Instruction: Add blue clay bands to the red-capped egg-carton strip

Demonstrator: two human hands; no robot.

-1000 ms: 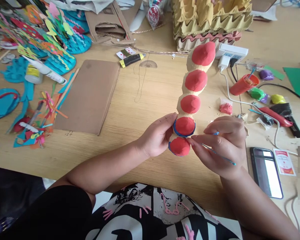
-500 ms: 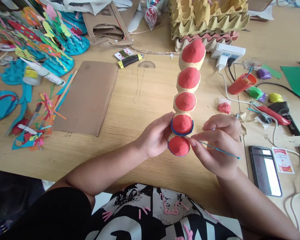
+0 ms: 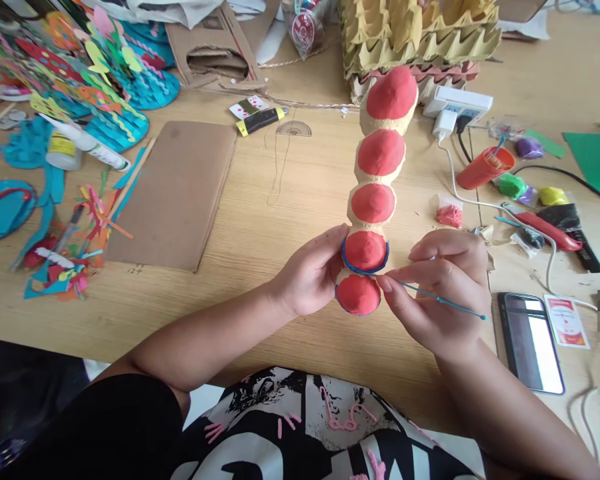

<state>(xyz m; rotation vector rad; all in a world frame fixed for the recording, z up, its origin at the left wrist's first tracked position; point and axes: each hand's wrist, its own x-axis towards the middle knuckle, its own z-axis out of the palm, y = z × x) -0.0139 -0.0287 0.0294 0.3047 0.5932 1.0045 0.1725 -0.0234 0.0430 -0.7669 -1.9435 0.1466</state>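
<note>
A strip of egg-carton cups point(image 3: 379, 179), pale yellow with red clay domes, stands out above the table in front of me. My left hand point(image 3: 316, 273) is closed around its near left side. Dark blue edging point(image 3: 364, 269) curves around the red on the two nearest cups. In a pinch of thumb and fingers, my right hand point(image 3: 437, 287) grips a thin blue modelling stick point(image 3: 457, 309) with a small knob at its outer end. Its other tip meets the gap between those two cups; the exact contact is too small to tell.
Stacked egg trays point(image 3: 420, 40) and a white power strip point(image 3: 457, 103) stand at the back. Right of me lie a phone point(image 3: 530, 343), an orange cup point(image 3: 485, 167) and bagged clay point(image 3: 449, 212). Cardboard point(image 3: 173, 193), a glue bottle point(image 3: 97, 150) and paper scraps point(image 3: 80, 247) are on the left.
The far end of the egg-carton strip has tilted slightly up and to the right. My right hand has shifted a little rightward with the stick. My left hand keeps its hold.
</note>
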